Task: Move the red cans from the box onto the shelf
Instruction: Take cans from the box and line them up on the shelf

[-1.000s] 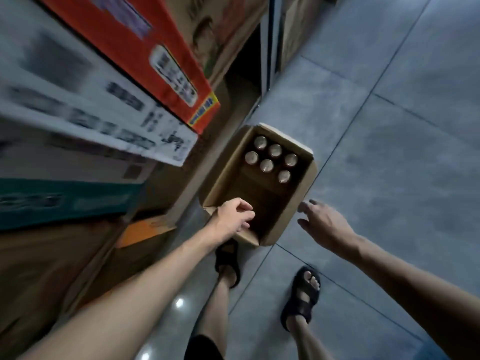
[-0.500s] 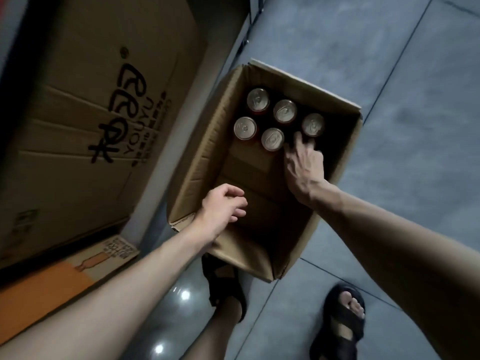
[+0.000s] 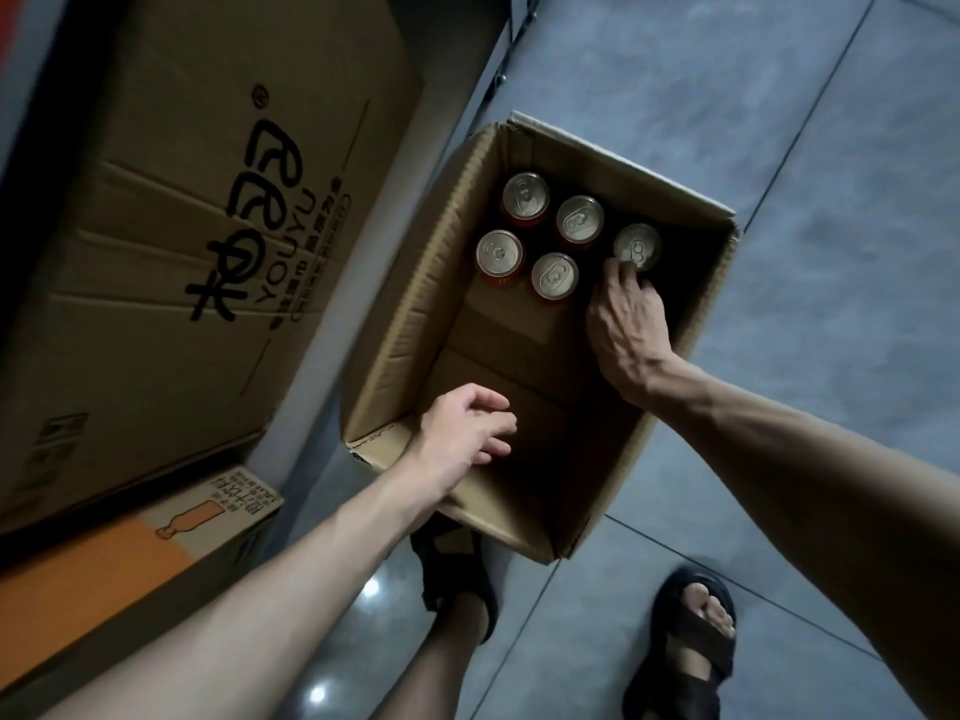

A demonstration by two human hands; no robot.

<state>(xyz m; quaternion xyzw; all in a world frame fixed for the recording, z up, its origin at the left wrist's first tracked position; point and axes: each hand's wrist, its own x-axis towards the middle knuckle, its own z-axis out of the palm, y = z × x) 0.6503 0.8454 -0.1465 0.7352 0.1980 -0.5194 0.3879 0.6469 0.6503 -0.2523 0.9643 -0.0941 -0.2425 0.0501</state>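
Observation:
An open cardboard box [image 3: 395,324] stands on the floor. Several red cans with silver tops sit at its far end, among them one at the far left [image 3: 525,195] and one nearer the middle [image 3: 555,275]. My right hand [image 3: 626,324] reaches into the box, and its thumb and fingers curl round the near side of the rightmost can [image 3: 638,245]. My left hand [image 3: 465,436] hovers over the box's near left corner, fingers loosely curled, holding nothing. The near half of the box holds no cans.
A large brown printed carton [image 3: 208,226] fills the left side, with an orange carton [image 3: 104,553] below it. A metal shelf post [image 3: 511,39] rises at the top. The grey tiled floor [image 3: 831,252] lies to the right. My sandalled feet [image 3: 685,641] stand just behind the box.
My right hand moved from outside the box into it and shifted from the middle cans to the rightmost can. The view dropped closer to the box. My left hand stayed by the near corner.

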